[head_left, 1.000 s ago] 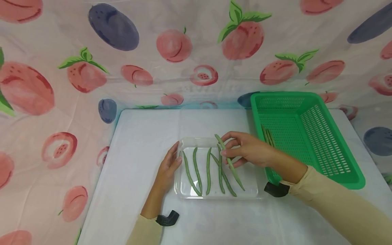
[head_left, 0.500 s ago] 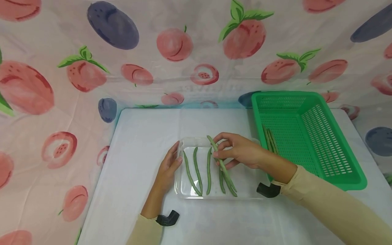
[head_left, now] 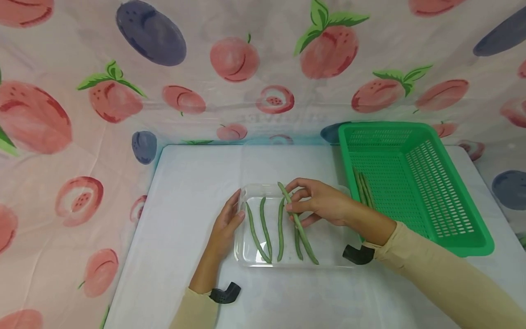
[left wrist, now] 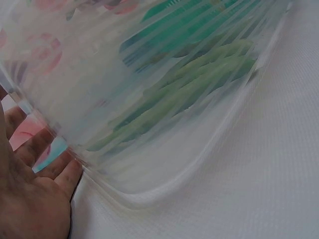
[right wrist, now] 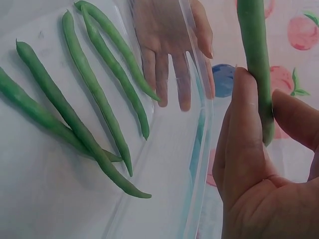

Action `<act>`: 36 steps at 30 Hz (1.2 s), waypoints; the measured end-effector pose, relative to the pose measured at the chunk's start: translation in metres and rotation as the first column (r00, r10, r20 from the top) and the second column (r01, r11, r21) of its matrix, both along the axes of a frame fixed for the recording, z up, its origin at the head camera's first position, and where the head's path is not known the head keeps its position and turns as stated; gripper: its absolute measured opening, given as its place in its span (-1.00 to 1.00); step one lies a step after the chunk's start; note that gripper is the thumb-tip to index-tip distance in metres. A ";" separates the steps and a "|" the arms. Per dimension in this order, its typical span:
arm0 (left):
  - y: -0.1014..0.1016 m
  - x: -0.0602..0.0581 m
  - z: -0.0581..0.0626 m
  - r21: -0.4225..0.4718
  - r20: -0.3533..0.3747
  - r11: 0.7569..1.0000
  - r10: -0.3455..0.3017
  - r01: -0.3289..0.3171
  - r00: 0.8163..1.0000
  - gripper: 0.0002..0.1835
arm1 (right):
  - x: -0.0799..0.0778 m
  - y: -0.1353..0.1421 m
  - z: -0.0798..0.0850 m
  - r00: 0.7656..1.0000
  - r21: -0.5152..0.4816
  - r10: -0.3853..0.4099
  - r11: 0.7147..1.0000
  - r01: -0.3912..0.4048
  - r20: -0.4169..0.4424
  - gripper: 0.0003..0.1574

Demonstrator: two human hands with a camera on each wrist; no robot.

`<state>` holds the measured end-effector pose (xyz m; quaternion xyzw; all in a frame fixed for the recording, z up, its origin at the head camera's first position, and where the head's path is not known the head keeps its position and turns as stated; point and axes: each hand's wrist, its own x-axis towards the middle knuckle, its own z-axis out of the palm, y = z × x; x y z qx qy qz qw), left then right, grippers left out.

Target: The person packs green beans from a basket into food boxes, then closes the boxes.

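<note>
Between thumb and fingers, my right hand (head_left: 322,201) pinches a long green bean (head_left: 304,237) over a clear rectangular container (head_left: 333,263). The bean slants across the container's right half, and in the right wrist view this green bean (right wrist: 255,45) rises from the fingertips. Several green beans (head_left: 281,233) lie on the container's floor, two of them crossing in the right wrist view. My left hand (head_left: 223,226) rests against the container's left wall. Through the clear wall in the right wrist view, the left hand's fingers (right wrist: 162,79) look straight. The held bean partly covers those beneath it.
A green perforated basket (head_left: 449,183) stands at the right, with a few green beans (head_left: 363,187) along its left side. White cloth covers the table (head_left: 185,183). A fruit-patterned curtain (head_left: 230,105) hangs behind and at the left.
My right hand has moved left with the green bean, bringing it over the crossed beans, and has nearly stopped in the last half second. My left hand has stayed at the container.
</note>
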<state>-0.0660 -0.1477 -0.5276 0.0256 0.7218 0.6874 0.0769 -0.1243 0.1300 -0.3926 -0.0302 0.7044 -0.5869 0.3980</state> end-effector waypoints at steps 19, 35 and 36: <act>0.000 0.000 0.002 -0.008 -0.016 1.000 0.001 -0.002 1.000 -0.38 | 0.000 0.007 0.005 1.000 -0.009 0.000 1.000 0.000 -0.018 -0.45; 0.001 0.001 0.005 -0.004 -0.012 1.000 -0.002 0.001 1.000 -0.39 | -0.007 0.044 0.037 0.991 0.010 -0.091 0.996 0.093 -0.093 -0.45; 0.001 0.001 0.005 -0.003 -0.013 1.000 0.000 0.000 1.000 -0.39 | -0.008 0.049 0.040 0.990 0.005 -0.100 0.995 0.101 -0.103 -0.47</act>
